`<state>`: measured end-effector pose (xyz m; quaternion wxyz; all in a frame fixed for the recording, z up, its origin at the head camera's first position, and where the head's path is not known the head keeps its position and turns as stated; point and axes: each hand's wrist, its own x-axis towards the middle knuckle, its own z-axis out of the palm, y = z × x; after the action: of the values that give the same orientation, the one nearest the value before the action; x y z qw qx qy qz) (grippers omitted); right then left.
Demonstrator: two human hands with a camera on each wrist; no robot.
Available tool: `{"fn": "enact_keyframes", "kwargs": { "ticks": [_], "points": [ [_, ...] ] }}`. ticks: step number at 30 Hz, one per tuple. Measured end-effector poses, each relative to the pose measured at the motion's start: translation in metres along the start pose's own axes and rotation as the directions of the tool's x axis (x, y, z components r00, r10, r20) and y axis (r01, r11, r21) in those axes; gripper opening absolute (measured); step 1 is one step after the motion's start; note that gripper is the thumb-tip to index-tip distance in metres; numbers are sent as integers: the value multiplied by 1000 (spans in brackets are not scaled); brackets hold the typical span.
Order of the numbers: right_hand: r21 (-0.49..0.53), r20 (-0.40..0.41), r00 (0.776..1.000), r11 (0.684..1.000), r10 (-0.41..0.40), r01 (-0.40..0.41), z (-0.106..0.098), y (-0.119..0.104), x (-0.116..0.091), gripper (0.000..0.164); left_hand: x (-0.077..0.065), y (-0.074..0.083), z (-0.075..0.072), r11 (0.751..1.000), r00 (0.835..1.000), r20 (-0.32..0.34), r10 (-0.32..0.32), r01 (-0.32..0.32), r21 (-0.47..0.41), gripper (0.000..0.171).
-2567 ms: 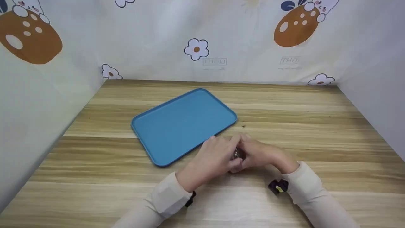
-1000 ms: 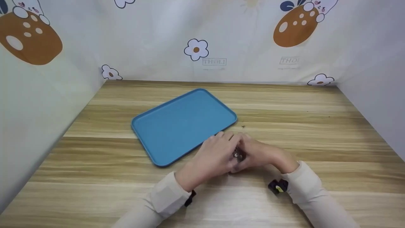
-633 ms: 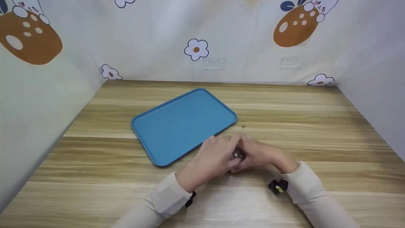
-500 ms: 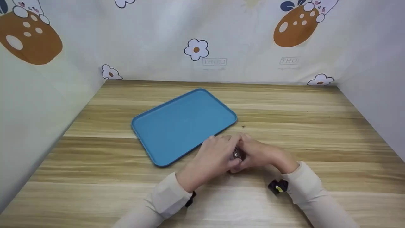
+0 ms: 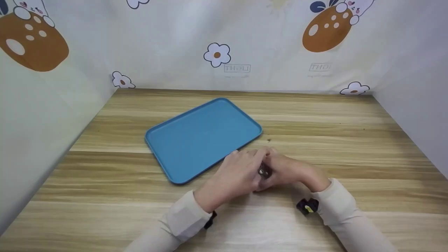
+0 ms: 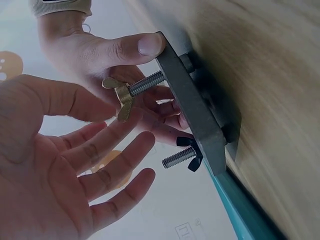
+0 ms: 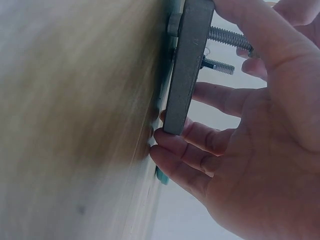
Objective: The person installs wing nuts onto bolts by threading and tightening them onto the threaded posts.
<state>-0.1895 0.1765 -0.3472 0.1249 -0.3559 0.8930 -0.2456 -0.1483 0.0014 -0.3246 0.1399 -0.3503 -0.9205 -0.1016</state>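
A thick dark-grey metal plate (image 6: pixel 192 105) stands on edge just above the table in the left wrist view, with two threaded bolts sticking out of one face. My left hand (image 5: pixel 238 173) pinches a brass wing nut (image 6: pixel 121 94) near the end of the longer bolt (image 6: pixel 146 83), between thumb and index finger; its other fingers are spread. A black wing nut (image 6: pixel 195 163) sits on the shorter bolt, close to the plate. My right hand (image 5: pixel 287 169) grips the plate, its thumb on one end and fingertips at the other in the right wrist view. From the head view, the hands mostly hide the plate.
A blue rectangular tray (image 5: pixel 204 138) lies at an angle on the wooden table (image 5: pixel 332 140), just beyond my left hand. Patterned white sheeting (image 5: pixel 175 45) encloses the table at the back and sides.
Both hands stay in the same place. My left thumb and fingers have shifted back and forth at the brass wing nut; the thumb now sits lower and shows less. The tray has not moved.
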Motion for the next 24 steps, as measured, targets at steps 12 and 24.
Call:
{"fn": "enact_keyframes", "kwargs": {
  "ticks": [12, 24],
  "points": [
    [-34, 4, 1000, 999, 0, 0, 0, 0, 1, 63, -2, 0, -1, 999, 999, 13, -29, 29, 43, 33],
    [-52, 14, 1000, 999, 13, -12, -1, -1, 0, 69, 0, 1, -1, 999, 998, 48, -44, 42, 32, 42]
  ]
}}
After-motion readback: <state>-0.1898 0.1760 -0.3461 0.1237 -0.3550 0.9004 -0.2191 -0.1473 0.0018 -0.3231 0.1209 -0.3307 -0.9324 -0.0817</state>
